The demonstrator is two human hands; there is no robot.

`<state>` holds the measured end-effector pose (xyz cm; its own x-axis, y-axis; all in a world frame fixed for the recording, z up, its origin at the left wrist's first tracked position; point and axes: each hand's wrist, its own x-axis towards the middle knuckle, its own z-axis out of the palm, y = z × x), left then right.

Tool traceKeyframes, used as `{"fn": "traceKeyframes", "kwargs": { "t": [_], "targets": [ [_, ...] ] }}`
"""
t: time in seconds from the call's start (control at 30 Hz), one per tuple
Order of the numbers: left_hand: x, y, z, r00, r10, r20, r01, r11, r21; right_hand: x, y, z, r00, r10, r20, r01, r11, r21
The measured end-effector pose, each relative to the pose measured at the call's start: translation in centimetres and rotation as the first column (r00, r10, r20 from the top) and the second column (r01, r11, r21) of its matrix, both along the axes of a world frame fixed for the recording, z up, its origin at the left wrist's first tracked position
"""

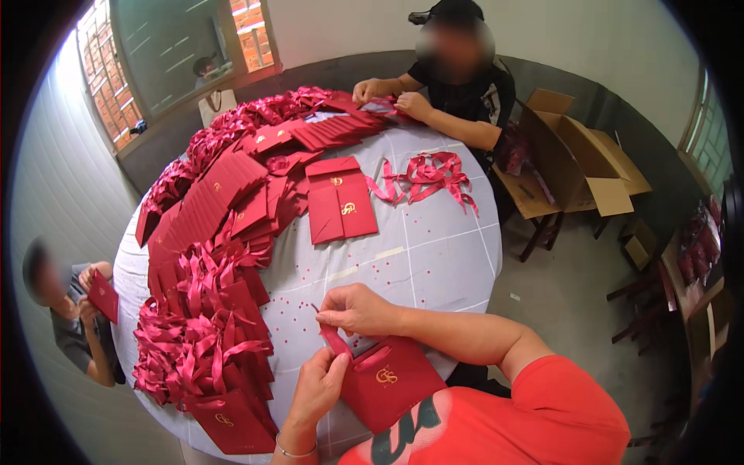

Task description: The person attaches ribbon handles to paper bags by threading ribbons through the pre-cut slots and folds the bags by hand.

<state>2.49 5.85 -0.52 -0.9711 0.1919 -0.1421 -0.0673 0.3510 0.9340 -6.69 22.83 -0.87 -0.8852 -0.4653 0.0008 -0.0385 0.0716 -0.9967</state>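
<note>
Red ribbon (334, 339) stretched between both hands. Left hand (318, 385): narrow, thumb and fingers pinched on the lower part. Right hand (355, 310): narrow too, fingertips pinched on the upper part.

Red bag (404, 391) at the near edge of the table (457, 256), gold mark (386, 376) face up, near end hidden by the red shirt (496, 422). Just right of left hand, on the body side of right hand.

Key relation: left hand nearer, right beside the left corner of the bag's mouth. Right hand farther out over the tabletop, forearm passing along the bag's far side. Mouth edge slanting from near left to far right; ribbon leaning away and left, so crossways to that edge, not along it.

Can't tell: bag's long axis (near end covered), left fingers touching bag or not, ribbon joined to bag or not.
</note>
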Motion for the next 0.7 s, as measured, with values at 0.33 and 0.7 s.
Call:
{"fn": "traceKeyframes", "kwargs": {
  "t": [0.33, 0.7],
  "targets": [
    [-1.9, -0.1, -0.3, 0.939, -0.175, 0.297, 0.048, 0.919, 0.391, -1.4, 1.1, 0.2, 0.998, -0.039, 0.039, 0.039, 0.999, -0.009],
    [-1.6, -0.6, -0.2, 0.851, -0.272, 0.448, 0.005, 0.858, 0.513, -1.1, 0.4, -0.6, 0.998, -0.057, 0.024, 0.055, 0.996, 0.072]
  ]
}}
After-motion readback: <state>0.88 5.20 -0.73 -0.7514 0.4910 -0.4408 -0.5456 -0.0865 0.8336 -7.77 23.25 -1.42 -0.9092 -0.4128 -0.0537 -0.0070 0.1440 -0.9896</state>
